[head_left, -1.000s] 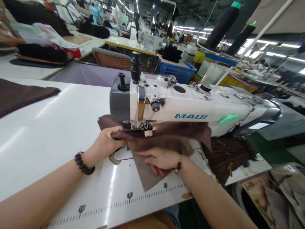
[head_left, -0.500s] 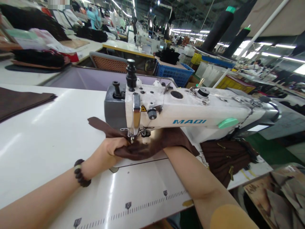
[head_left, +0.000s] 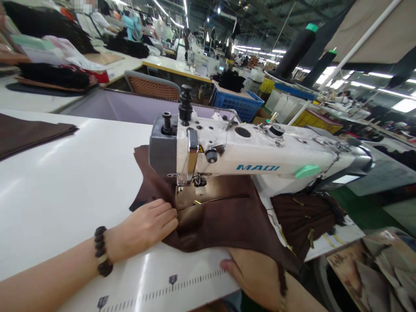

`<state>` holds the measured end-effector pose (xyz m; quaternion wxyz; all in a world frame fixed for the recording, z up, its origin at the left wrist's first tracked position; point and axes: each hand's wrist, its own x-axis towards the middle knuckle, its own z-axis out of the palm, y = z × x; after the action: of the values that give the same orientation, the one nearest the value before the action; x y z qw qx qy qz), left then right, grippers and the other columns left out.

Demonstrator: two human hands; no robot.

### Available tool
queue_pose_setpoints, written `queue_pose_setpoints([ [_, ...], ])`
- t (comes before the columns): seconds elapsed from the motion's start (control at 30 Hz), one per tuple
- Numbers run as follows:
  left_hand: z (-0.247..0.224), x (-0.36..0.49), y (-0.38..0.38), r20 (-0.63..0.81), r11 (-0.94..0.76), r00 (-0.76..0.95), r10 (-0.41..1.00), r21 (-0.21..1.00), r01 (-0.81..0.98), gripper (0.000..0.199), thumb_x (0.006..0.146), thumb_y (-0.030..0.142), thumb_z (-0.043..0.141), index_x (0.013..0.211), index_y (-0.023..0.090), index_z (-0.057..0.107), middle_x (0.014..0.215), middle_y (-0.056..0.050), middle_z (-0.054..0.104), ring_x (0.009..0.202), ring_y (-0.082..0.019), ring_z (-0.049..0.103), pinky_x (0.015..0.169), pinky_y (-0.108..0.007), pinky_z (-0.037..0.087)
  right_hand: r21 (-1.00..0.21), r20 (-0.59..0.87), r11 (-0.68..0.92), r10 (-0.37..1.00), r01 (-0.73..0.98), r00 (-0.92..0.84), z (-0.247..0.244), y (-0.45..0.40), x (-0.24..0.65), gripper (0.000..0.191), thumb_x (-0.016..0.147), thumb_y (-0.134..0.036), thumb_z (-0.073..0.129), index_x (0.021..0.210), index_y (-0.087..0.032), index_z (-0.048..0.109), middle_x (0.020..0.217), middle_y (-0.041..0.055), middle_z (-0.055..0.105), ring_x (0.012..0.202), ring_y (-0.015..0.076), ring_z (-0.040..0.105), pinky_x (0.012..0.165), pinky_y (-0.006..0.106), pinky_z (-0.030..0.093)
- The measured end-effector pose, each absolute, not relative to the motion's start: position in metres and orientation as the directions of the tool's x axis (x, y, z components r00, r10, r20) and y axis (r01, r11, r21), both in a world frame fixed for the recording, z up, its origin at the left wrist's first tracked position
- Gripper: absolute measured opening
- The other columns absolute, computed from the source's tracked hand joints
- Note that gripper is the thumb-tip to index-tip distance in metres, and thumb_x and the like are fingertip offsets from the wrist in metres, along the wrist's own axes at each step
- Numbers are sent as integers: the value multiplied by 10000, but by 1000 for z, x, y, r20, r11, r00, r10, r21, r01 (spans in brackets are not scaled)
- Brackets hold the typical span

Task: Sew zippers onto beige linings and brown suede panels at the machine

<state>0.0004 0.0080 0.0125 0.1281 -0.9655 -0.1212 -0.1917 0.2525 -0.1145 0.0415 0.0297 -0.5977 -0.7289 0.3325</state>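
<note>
Dark brown fabric (head_left: 221, 221) lies under the needle area of a white sewing machine (head_left: 260, 151). A slit with a small gold zipper pull (head_left: 196, 202) runs across it. My left hand (head_left: 146, 227) has its fingers curled onto the fabric just left of the slit, gripping or pressing it. At the table's front edge, my right hand (head_left: 251, 275) is partly under the fabric; its thumb shows, but its other fingers are hidden.
Folded brown fabric (head_left: 29, 134) lies at the table's left. Brown pieces with zipper pulls (head_left: 302, 216) sit right of the machine. Behind stand a blue crate (head_left: 235, 102), a chair (head_left: 152, 86) and black thread cones (head_left: 297, 50). A person (head_left: 94, 24) is at the far left.
The brown fabric now spreads flatter, with its slit and zipper pull showing. My right hand has drawn back toward the front edge. My left hand has moved slightly down, off the needle area.
</note>
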Motion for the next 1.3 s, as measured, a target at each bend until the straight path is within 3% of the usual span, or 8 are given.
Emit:
queue_pose_setpoints([
  [0.13, 12, -1, 2, 371, -918, 891, 261, -192, 348, 374, 953, 55, 300, 733, 157, 585, 757, -52, 642, 653, -177, 529, 626, -314, 427, -893, -99, 165, 836, 419, -540, 72, -117, 246, 416, 976, -398, 394, 1022, -127, 706, 967, 87, 710, 880, 137, 673, 812, 201, 508],
  [0.2, 12, 3, 5, 371, -912, 889, 270, -198, 360, 360, 945, 55, 312, 722, 160, 575, 728, -48, 627, 637, -179, 522, 614, -314, 422, -928, 63, 247, 842, 280, -535, 82, -94, 235, 453, 998, -398, 348, 951, -121, 704, 856, 59, 707, 746, 92, 662, 731, 173, 513],
  [0.3, 13, 8, 8, 368, -897, 884, 288, -219, 383, 339, 940, 60, 332, 719, 162, 569, 694, -41, 612, 621, -179, 525, 613, -309, 428, -698, 93, 341, 915, 630, -393, 70, -55, 216, 273, 960, -223, 451, 1085, -87, 653, 1122, 117, 658, 1065, 173, 613, 974, 304, 470],
  [0.5, 8, -4, -17, 260, -867, 867, 425, -158, 473, 227, 897, 49, 432, 911, 139, 639, 993, -110, 700, 847, -218, 652, 756, -343, 496, -207, -155, 367, 903, 907, -401, 18, -51, 206, 531, 916, -247, 555, 1399, -80, 408, 1494, 152, 331, 1391, 281, 304, 1131, 551, 289],
  [0.7, 22, -18, -26, 44, -854, 855, 517, 93, 512, 585, 852, 525, 606, 1275, 122, 568, 1353, -169, 536, 1185, -283, 577, 948, -365, 499, -185, -209, 448, 852, 875, -480, 22, -50, 232, 514, 948, -237, 492, 1439, -186, 350, 1538, 81, 251, 1422, 223, 246, 1129, 609, 237],
  [0.87, 28, -1, -3, -8, -771, 794, 608, 234, 592, 384, 988, 386, 410, 1148, 132, 648, 1199, -110, 662, 1080, -225, 644, 957, -339, 504, -203, -227, 492, 817, 846, -530, 24, -19, 249, 511, 945, -216, 500, 1435, -220, 356, 1514, 80, 315, 1419, 204, 254, 1130, 600, 226],
  [1.1, 18, 4, 3, 3, -725, 730, 683, 123, 678, 508, 767, 385, 747, 1171, 100, 633, 1097, -141, 647, 982, -277, 634, 886, -377, 532, -179, -198, 452, 853, 874, -482, 38, -15, 232, 381, 966, -332, 469, 1296, -148, 518, 1423, 148, 439, 1361, 264, 354, 1093, 643, 238],
  [1.3, -5, 2, -3, 224, -767, 755, 617, -42, 640, 759, 933, 615, 224, 1118, 5, 638, 1141, -238, 621, 1090, -319, 579, 952, -444, 485, -235, -11, 396, 912, 888, -409, 15, -35, 192, 487, 946, -380, 502, 1364, -139, 443, 1437, 148, 421, 1356, 264, 357, 1104, 580, 291],
])
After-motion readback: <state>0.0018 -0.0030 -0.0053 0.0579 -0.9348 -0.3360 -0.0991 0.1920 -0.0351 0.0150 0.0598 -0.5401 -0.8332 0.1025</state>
